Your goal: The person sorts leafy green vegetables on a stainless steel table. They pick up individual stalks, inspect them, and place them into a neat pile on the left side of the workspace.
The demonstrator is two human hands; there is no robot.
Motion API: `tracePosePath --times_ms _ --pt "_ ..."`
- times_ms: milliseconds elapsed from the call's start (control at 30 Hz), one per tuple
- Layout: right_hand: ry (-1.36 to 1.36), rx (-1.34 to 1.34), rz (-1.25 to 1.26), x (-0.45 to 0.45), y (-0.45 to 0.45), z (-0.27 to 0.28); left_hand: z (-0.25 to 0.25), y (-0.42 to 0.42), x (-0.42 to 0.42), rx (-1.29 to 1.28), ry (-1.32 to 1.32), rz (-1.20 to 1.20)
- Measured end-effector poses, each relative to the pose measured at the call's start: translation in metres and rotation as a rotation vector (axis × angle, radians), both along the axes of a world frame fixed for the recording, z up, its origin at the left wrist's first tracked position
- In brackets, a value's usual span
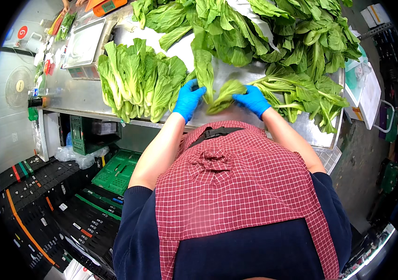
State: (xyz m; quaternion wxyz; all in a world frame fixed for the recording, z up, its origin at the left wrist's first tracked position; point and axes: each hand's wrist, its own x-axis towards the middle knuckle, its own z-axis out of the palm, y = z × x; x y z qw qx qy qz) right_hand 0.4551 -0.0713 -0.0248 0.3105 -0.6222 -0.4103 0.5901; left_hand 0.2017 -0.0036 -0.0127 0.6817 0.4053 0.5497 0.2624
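Observation:
My left hand [189, 99], in a blue glove, is at the table's front edge, between a bundle of leafy greens [143, 80] with pale stalks and a single long leafy green [204, 75]. Its thumb meets the edge of that green; whether the fingers close on it I cannot tell. In my right hand [254, 99], also gloved in blue, is a leaf [227, 96], blurred by motion, its tip angled towards the left hand. Just right of this hand lie loose leaves and stalks [293, 91]. A large heap of greens [234, 38] rises beyond both hands.
The greens lie on a metal table [73, 94]. A scale with a steel pan [83, 42] and an orange device [109, 7] stand at the far left. A white foam box [367, 94] is off the right end. Black crates [45, 196] and a green crate [118, 171] are below left.

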Motion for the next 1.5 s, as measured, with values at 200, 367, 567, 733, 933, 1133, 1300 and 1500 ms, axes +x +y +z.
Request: tracePosePath --times_ms 200,367,567,733,933,1133,1300,1500 --pt "0.233 0.185 -0.365 0.003 0.02 0.039 0.027 -0.018 -0.028 -0.032 -0.27 0.089" --pt "0.084 0.19 -0.434 -0.005 0.003 -0.004 0.01 -0.021 -0.038 -0.009 -0.307 0.164" --pt "0.075 -0.059 -0.208 -0.03 -0.014 -0.018 0.006 -0.008 0.005 -0.006 -0.202 0.122" --pt "-0.292 0.198 0.163 -0.037 0.003 -0.038 -0.044 -0.008 0.033 0.299 0.276 -0.109" --pt "-0.613 0.144 0.405 -0.05 0.002 -0.004 -0.049 -0.014 0.017 0.286 0.375 -0.172" --pt "-0.701 0.284 0.557 -0.061 -0.003 -0.018 -0.026 -0.028 0.016 0.4 0.281 -0.201" --pt "-0.743 0.317 0.502 -0.064 0.006 -0.029 -0.024 -0.02 0.015 0.428 0.409 -0.242" --pt "-0.855 0.354 0.26 -0.022 0.003 -0.037 0.003 -0.031 -0.024 0.631 0.946 -0.307"
